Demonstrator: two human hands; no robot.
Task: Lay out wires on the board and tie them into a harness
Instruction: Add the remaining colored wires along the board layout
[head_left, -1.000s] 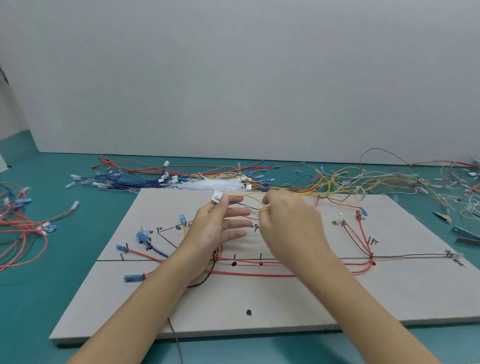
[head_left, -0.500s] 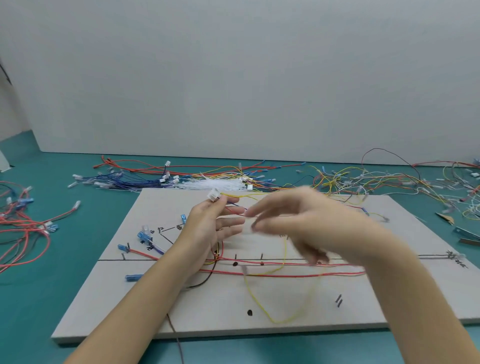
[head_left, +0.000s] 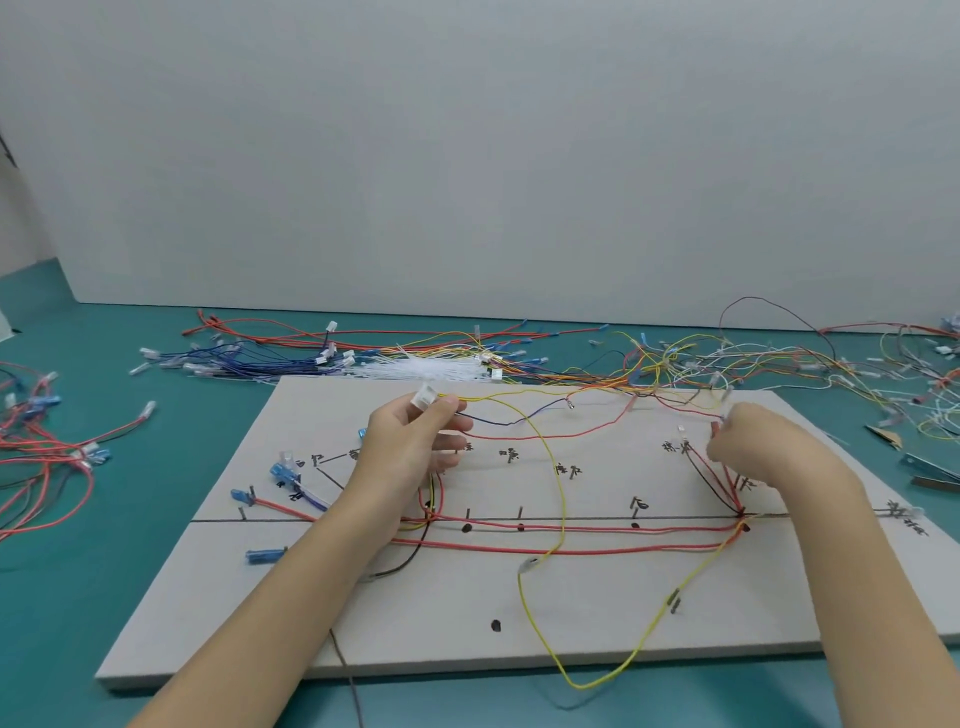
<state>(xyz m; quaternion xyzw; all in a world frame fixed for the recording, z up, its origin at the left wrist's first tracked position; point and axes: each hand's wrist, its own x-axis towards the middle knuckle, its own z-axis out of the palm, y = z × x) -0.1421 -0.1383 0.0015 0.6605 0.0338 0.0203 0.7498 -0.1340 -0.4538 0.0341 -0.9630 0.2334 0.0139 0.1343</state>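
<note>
A grey harness board (head_left: 597, 613) with drawn lines, labels and pins lies on the teal table. Red wires (head_left: 571, 545) run along its middle line. My left hand (head_left: 410, 447) pinches a white connector (head_left: 425, 397) above the board's upper left; yellow, blue and red wires fan out from it. The yellow wire (head_left: 556, 493) loops down past the board's front edge. My right hand (head_left: 753, 441) hovers over the board's upper right with curled fingers pinching the end of a red wire (head_left: 571, 431) near a labelled pin.
Loose wire piles lie behind the board: blue and white bundles (head_left: 322, 364) at the back left, a yellow and red tangle (head_left: 727, 364) at the back right. More red wires (head_left: 47, 467) lie at the far left. Metal tools (head_left: 930, 467) rest at the right edge.
My right hand has swung from beside the left hand out to the board's upper right, drawing the wires apart. The yellow wire has dropped into a loop over the front edge.
</note>
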